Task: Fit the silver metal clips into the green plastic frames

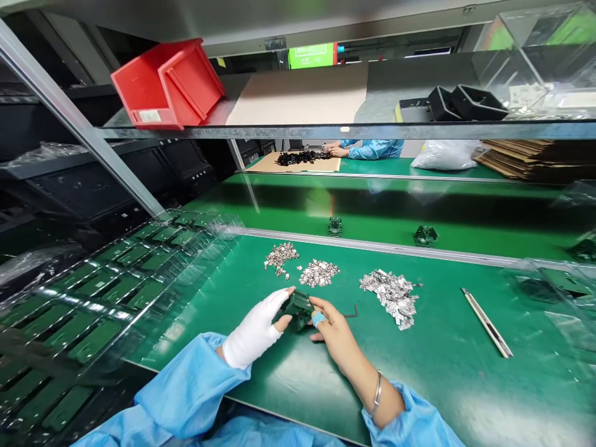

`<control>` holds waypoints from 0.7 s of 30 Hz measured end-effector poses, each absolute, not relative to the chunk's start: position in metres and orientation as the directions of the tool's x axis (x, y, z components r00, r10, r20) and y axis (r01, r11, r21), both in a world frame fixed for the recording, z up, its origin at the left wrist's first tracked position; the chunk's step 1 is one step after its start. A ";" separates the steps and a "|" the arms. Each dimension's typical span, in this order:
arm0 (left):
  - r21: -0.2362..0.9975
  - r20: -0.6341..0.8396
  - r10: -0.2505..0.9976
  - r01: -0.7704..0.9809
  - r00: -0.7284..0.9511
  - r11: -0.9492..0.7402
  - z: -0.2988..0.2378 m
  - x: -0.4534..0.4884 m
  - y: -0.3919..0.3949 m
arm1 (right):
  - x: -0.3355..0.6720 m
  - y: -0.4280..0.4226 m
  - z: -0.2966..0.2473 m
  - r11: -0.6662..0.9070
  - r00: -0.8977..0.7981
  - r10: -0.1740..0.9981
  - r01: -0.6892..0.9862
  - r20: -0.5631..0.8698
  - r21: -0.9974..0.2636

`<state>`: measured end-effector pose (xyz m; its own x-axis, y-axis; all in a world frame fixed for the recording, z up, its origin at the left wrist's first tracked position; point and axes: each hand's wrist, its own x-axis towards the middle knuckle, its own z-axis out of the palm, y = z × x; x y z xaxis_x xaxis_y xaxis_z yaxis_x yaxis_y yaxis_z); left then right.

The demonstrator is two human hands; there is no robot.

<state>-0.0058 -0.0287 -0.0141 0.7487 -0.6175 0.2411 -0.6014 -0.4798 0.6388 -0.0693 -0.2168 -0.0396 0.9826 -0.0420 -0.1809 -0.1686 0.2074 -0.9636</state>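
My left hand (255,328), in a white glove with bare fingertips, is closed around the left side of a dark green circuit board assembly (298,309). Fingers of my right hand (336,328), one with a blue band around it, grip the right edge of the same assembly. It is held above the green table; its underside is hidden. Just right of my right hand lies an L-shaped hex key (354,312). Beyond the hands sit two piles of small metal pieces (281,256), (319,272), and to the right a pile of flat metal plates (393,297).
A utility knife (487,323) lies at the right. Clear trays of green boards (116,292) stand at the left. Past a metal rail, board assemblies (334,226) rest on a green belt. A shelf above bears a red bin (167,84). A co-worker's blue sleeve (377,149) shows behind.
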 end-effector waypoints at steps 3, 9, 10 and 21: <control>0.681 0.191 -0.570 -0.526 0.799 -0.510 -0.002 0.019 -0.022 | -0.070 -0.215 -0.045 0.250 0.993 -0.044 -0.097 -0.111 -0.963; 0.617 0.163 -0.236 -0.286 0.958 -0.733 0.036 0.150 -0.025 | -0.074 -0.212 -0.048 -0.032 0.997 -0.077 -0.017 -0.014 -0.999; 0.599 0.162 -0.192 -0.251 0.968 -0.760 0.041 0.175 -0.027 | -0.076 -0.211 -0.048 -0.078 0.998 -0.064 0.000 0.005 -0.997; 0.505 0.212 -0.073 -0.173 0.974 -0.846 0.061 0.262 -0.046 | -0.074 -0.214 -0.049 -0.258 1.000 0.020 -0.017 -0.023 -0.966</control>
